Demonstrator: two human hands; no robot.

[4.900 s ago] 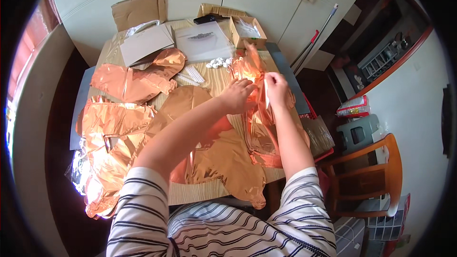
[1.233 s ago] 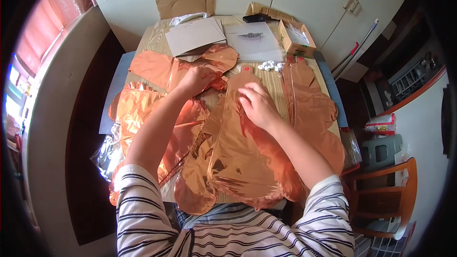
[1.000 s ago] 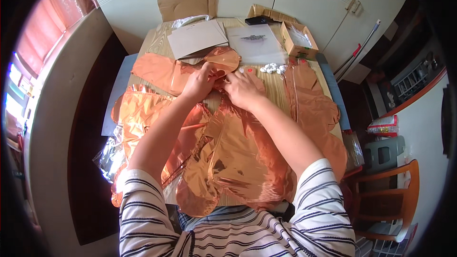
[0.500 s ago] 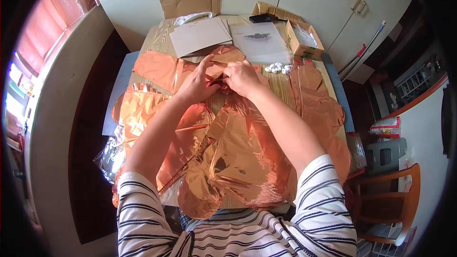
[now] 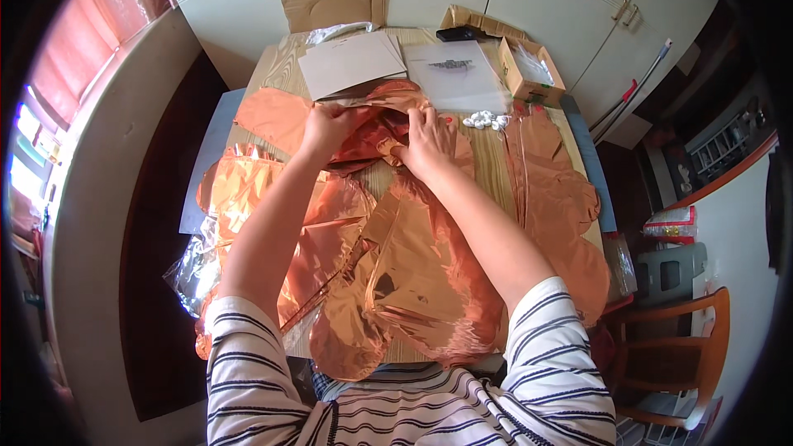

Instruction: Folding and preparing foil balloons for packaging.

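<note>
At the far middle of the table, a crumpled copper-coloured foil balloon (image 5: 373, 128) is spread between my two hands. My left hand (image 5: 327, 130) is closed around its left part. Fingers bent, my right hand (image 5: 429, 142) grips its right part, thumb toward the middle. The balloon looks flat and wrinkled, with a dark fold between the hands. Close to me lies another flat foil balloon (image 5: 429, 272) with rounded lobes. More copper foil (image 5: 248, 186) lies by my left forearm, and a long lobed foil piece (image 5: 553, 206) covers the table's right side.
Grey-white boards (image 5: 351, 66) and a clear plastic sheet (image 5: 454, 70) lie at the back. Beside a small pile of white pieces (image 5: 486, 120) stands an open cardboard box (image 5: 529, 70). Clear plastic wrap (image 5: 192, 272) hangs at the left edge. A wooden chair (image 5: 677, 355) stands right.
My hands have moved apart, the left one leftward and the right one slightly right. The foil between them has spread open into a wider piece.
</note>
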